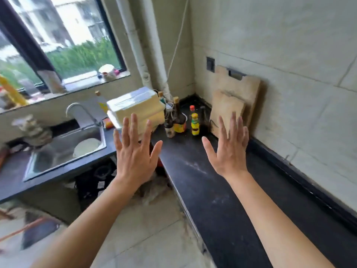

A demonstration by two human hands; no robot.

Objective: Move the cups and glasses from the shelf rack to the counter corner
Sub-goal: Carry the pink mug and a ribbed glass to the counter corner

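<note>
My left hand (134,151) and my right hand (229,148) are both raised in front of me, palms away, fingers spread, holding nothing. They hover above the black counter (202,182) that runs into a corner. No cups, glasses or shelf rack show in this view. The picture is blurred by motion.
Sauce bottles (195,121) stand in the counter corner beside a cream box-shaped appliance (135,107). Two wooden cutting boards (234,101) lean on the right wall. A steel sink (63,151) with a faucet (81,113) and a white bowl (87,147) lies to the left, under a window.
</note>
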